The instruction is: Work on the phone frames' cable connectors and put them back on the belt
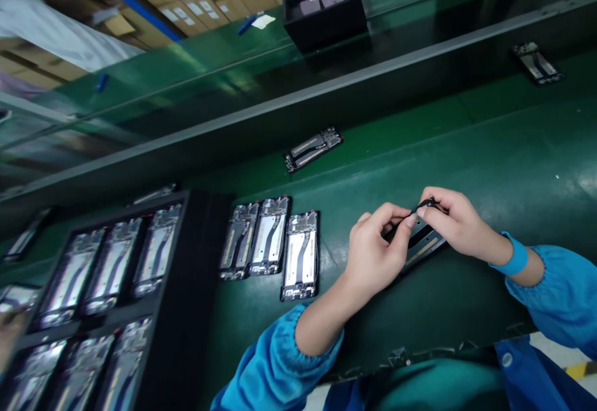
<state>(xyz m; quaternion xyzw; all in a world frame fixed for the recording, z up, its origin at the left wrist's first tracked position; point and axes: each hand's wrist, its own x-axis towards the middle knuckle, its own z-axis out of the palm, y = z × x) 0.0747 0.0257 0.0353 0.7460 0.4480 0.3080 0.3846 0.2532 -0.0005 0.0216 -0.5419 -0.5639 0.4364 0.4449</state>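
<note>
At a green workbench (494, 150), you are pinching a thin black strip (423, 203) with the thumb and fingers of your left hand (375, 249) and right hand (454, 221), fingertips nearly meeting. An opened phone (426, 248) is showing beneath, partly hidden. Three similar phones (270, 237) are lying leftward, beside a loaded black tray (186, 311).

Phone (423, 248) mtl-look, smth; tray (184, 318) matt.

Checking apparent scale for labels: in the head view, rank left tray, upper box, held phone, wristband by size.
1. Left tray, cut off by the frame
2. Upper box
3. Held phone, partly hidden
4. Wristband
</note>
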